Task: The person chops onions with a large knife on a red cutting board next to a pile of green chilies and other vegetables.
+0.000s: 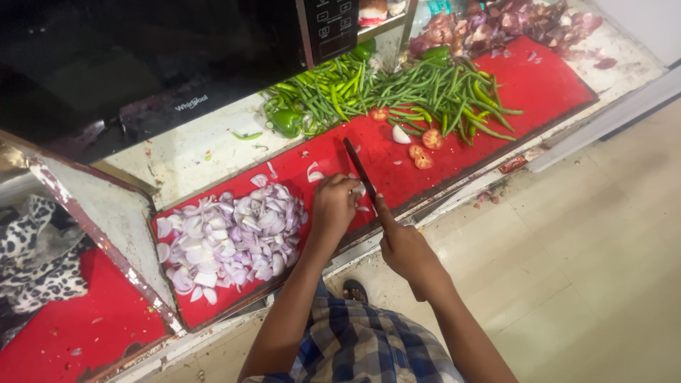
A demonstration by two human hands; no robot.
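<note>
Beside one sliced-onion pile (230,237), the left hand (333,206) grips an onion piece (358,189); the right hand (401,245) grasps one knife (360,167).

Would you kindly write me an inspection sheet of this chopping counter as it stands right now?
Surface: red cutting mat on a worn white counter, strewn with small onion scraps.
Job's things: knife with its blade over the mat; pile of sliced onion to the left of the hands.
Clutter: green beans and chillies, halved tomatoes, onion skins at the far corner.
Grippers: right hand grips the knife handle; left hand presses down on a small onion piece beside the blade.
Cables: nothing seen.
Surroundings: black microwave oven above the counter, spotted cloth at left, tiled floor.
</note>
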